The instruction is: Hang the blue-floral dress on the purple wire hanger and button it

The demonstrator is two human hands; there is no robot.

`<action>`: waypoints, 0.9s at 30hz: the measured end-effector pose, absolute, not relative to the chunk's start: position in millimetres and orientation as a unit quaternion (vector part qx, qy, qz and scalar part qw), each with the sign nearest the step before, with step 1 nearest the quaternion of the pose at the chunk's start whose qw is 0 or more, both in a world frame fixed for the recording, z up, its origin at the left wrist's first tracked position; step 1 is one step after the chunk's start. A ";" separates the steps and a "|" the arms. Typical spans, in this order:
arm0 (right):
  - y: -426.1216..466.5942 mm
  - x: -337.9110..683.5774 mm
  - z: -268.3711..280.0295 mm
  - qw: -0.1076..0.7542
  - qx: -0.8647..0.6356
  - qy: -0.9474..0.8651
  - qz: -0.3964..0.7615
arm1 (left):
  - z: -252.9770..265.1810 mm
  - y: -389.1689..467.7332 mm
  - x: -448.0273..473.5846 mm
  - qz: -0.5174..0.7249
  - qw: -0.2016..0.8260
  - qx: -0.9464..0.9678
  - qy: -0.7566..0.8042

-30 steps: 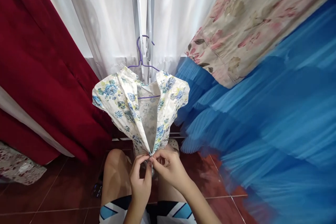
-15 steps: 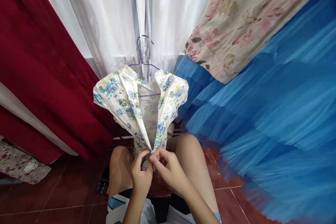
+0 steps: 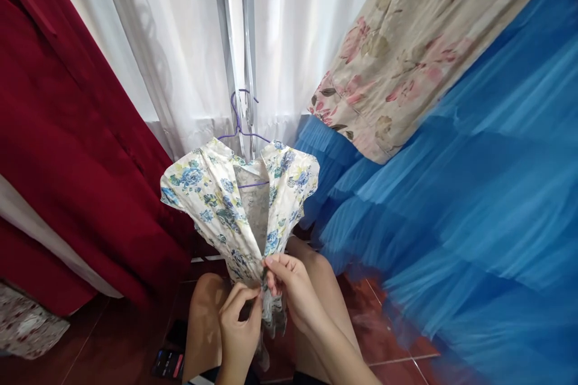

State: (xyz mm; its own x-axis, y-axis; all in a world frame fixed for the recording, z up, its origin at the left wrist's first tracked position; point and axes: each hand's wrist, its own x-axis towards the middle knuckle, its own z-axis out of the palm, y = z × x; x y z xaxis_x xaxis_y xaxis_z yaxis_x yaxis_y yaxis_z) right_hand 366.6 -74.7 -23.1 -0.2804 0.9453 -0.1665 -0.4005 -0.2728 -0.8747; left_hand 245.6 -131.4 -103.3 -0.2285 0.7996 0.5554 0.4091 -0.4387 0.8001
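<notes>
A white dress [image 3: 212,201] with blue and yellow-green flowers hangs on a purple wire hanger [image 3: 238,127], its front open in a deep V. At the bottom of the V, my right hand [image 3: 293,286] pinches the front edge between thumb and forefinger. Slightly lower and to the left, my left hand [image 3: 240,319] pinches the same front edge. Whether a zip or a button sits under my fingertips I cannot make out. The lower part of the garment falls between my knees, partly hidden by my hands.
White curtains [image 3: 180,42] hang behind, with grey metal poles [image 3: 229,30]. Red cloth [image 3: 81,150] is on the left. On the right hang a beige floral garment [image 3: 383,66] and a blue tulle skirt [image 3: 451,204]. A phone [image 3: 168,363] lies on the red tiled floor [image 3: 117,337].
My left hand has moved down along the front edge, away from my right hand, which stays at the bottom of the V. The view has tilted up, so the scene sits lower.
</notes>
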 end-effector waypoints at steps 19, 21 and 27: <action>72.6 321.2 113.3 0.619 -0.267 -0.521 0.524 | -138.2 -97.3 246.1 0.580 0.166 0.558 0.571; 69.3 323.9 111.1 0.618 -0.262 -0.544 0.504 | -132.7 -87.2 241.1 0.581 0.151 0.568 0.563; 56.4 336.0 109.5 0.597 -0.255 -0.601 0.467 | -30.9 -23.6 214.3 0.655 0.053 0.574 0.489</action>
State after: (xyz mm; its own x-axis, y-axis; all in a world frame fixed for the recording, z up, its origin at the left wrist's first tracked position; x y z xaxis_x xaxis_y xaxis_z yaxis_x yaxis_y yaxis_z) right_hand 336.0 56.4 109.5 -0.1581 0.8634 0.4791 -0.2499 0.4344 -0.8654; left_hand 214.3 -23.6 -30.9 -0.3359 0.6312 0.6991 0.4910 -0.5160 0.7018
